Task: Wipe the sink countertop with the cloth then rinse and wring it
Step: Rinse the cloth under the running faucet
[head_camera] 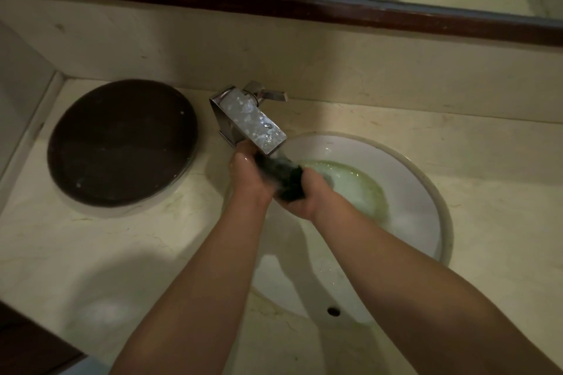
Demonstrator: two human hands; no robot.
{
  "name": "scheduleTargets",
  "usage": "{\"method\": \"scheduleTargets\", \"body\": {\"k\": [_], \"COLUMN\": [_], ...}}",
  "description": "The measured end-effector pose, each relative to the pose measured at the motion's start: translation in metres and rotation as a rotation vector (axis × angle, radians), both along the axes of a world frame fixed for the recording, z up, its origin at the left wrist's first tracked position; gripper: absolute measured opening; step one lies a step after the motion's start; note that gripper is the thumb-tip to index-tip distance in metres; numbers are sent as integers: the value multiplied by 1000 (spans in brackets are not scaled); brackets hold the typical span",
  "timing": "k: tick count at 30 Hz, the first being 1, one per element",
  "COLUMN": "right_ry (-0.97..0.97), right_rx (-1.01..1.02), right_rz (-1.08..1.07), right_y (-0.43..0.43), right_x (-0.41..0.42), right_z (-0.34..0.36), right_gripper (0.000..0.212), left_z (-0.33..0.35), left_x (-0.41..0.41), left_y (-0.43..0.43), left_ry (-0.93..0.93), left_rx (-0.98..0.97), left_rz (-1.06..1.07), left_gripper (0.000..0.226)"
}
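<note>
A dark wet cloth (283, 175) is bunched between both my hands, right under the spout of the chrome faucet (253, 122). My left hand (246, 173) grips its left end and my right hand (307, 192) grips its right end from below. Water runs from the spout onto the cloth. Both hands hover over the white round sink (420, 192), where greenish water pools near the drain. The beige marble countertop (91, 253) surrounds the basin.
A dark brown round tray (122, 143) lies on the countertop left of the faucet. A mirror with a dark wooden frame (274, 0) runs along the back wall above the backsplash. The sink's overflow hole (333, 310) shows near the front.
</note>
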State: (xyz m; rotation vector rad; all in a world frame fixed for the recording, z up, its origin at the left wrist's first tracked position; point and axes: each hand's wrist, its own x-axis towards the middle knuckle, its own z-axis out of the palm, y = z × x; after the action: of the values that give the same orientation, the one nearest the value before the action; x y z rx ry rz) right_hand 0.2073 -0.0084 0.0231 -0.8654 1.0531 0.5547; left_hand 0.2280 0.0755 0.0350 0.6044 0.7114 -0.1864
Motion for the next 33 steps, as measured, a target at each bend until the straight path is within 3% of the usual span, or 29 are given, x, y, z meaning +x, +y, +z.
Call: {"method": "scheduleTargets", "body": {"k": [5,8,11,13,17,20,25,30,33], "right_ry": [-76,-95,-185,-229,-223,-86,-59,-26,-59], "right_rx": [52,79,112,140,39,-101,188,224,286], "right_rz": [-191,-335,-359,-324,-221,-203,-140,41,-46], "right_y": [-2,-8,-14,-18,-26,-25,-12,19,25], "right_x": [12,18,20,23,26,15,-4,4,9], "right_z": [-2,-3,7,10,-3,-25,-30,-31,-27], "right_gripper": [29,32,37,41,32,40,54,85,55], "left_z": [-13,-19,-14,-6,-11,-2,-3,-9,-9], "left_x": [1,-3,-8,-6,-1,1,1,-11,-11], "left_y": [16,18,9,4,9,12,14,12,12], "left_ry": [-42,-69,66,145,63,-64,-93,13,17], "left_rx": [55,130,258,204,198,207,232,134,102], "left_rz": [-14,-162,-387,-482,-146,81,74,-10,-8], "left_gripper": [28,45,26,18,15,21,30,82,89]}}
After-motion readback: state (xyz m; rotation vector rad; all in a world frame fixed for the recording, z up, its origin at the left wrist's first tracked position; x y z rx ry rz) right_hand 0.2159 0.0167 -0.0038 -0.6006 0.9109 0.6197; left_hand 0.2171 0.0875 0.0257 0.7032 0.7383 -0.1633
